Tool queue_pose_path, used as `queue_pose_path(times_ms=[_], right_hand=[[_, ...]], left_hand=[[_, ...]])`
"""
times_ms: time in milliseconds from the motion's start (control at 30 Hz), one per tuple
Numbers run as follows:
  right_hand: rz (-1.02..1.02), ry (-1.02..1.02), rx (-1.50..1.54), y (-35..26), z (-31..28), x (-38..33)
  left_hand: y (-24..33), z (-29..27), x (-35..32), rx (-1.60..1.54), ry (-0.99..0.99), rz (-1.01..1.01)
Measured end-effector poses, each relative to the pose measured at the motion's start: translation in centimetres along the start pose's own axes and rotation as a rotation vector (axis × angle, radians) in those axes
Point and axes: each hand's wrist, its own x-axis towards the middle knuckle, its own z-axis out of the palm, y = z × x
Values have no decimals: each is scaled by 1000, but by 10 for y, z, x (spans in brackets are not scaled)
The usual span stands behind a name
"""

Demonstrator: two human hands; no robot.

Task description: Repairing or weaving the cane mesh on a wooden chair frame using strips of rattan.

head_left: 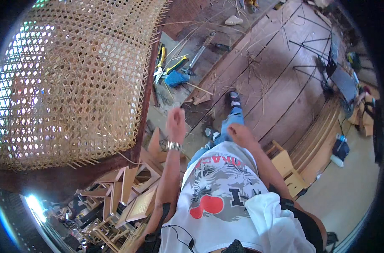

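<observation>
Head view: woven cane (95, 76) is seen left of, and apart from, the left hand (175, 123); fingers there and on the right hand (240, 134) look curled (blurred; pinching cannot be told).

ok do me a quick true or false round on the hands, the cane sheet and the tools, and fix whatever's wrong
1. The left hand has a silver band at its wrist. True.
2. The left hand is gripping the pliers. False: the pliers lie apart from it.
3. The cane sheet is woven with open holes. True.
4. The blue object lies to the right of the right hand. False: the blue object lies left of the right hand, beside the pliers.
</observation>
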Motion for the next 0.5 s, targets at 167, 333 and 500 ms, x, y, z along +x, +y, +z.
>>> queue_pose_path(times_ms=[167,333,500], right_hand=[[-1,-174,-111,2,-27,-6],[106,-255,-129,15,-67,15],[29,-243,-147,17,-106,51]], left_hand=[[46,51,141,206,223,201],[46,75,244,410,125,-334],[1,74,302,454,-21,-433]])
